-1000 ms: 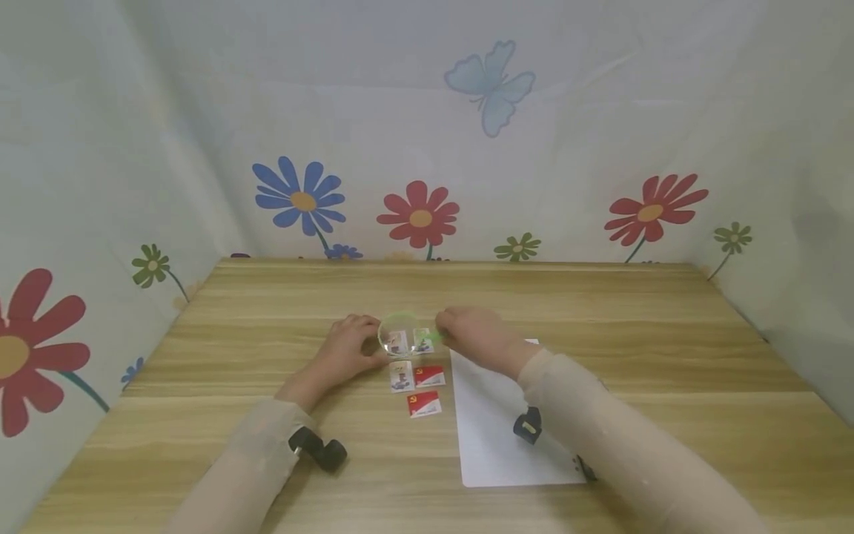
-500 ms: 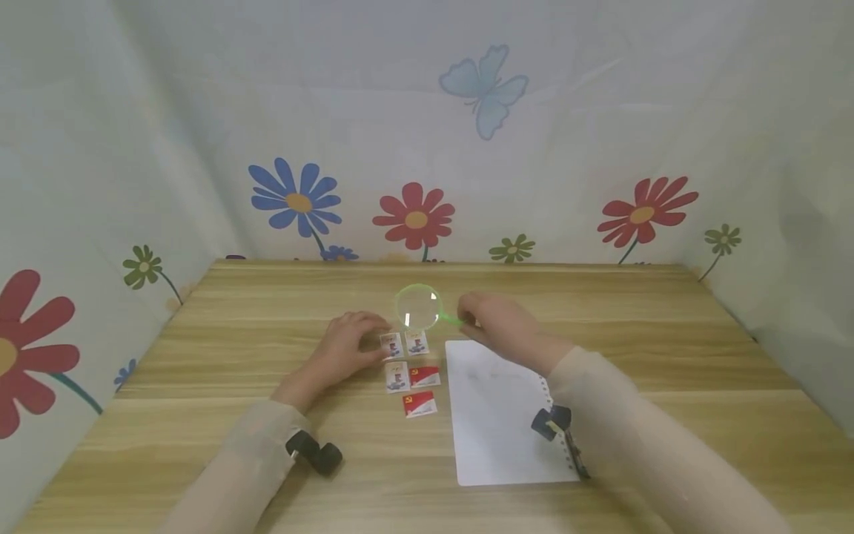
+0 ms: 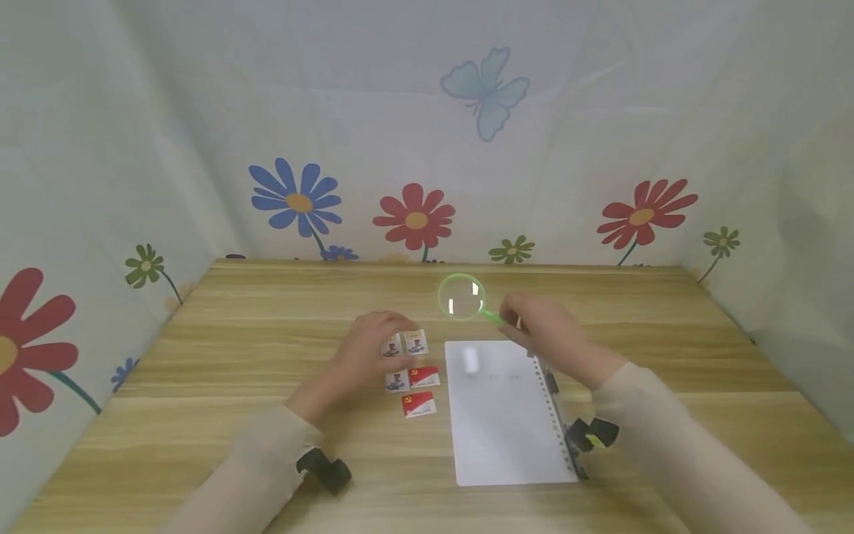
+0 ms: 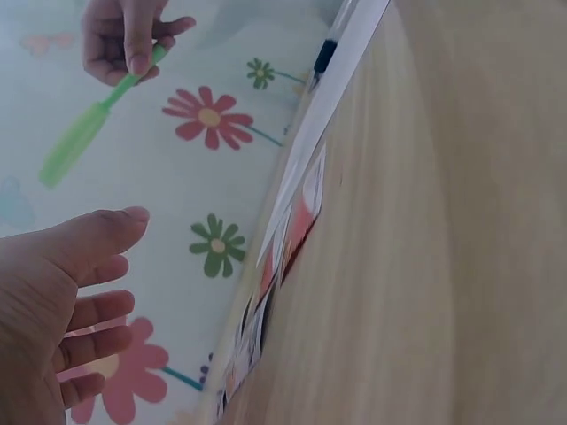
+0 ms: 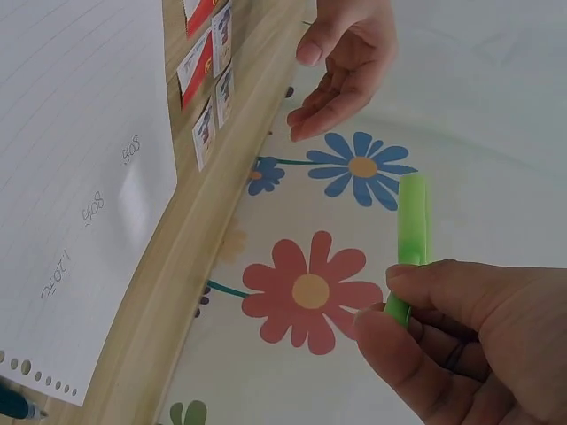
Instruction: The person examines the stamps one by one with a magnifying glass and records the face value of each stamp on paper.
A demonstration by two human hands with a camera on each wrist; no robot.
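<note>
A green-rimmed magnifying glass [image 3: 462, 297] is up off the table, beyond the top of the lined sheet. My right hand [image 3: 550, 330] pinches its handle between thumb and fingers, plain in the right wrist view, where the rim [image 5: 413, 217] appears edge-on. Several small stamp-like pictures lie grouped left of the sheet, among them a pale one [image 3: 415, 343] and a red-and-white one [image 3: 419, 405]. Over the left part of this group hovers my left hand [image 3: 363, 356], partly covering some of them. Its fingers are loosely bent with nothing between them in the left wrist view.
A lined sheet [image 3: 510, 415] with punched holes lies right of the stamps, with short handwriting near its far end. Along its holed edge rests a pen [image 5: 16, 403]. Floral-printed cloth [image 3: 560, 148] encloses the wooden table [image 3: 300, 289] at the back and sides.
The magnifying glass, first over the upper stamps, has moved up and to the right with my right hand. My left hand has shifted slightly right, over the stamps.
</note>
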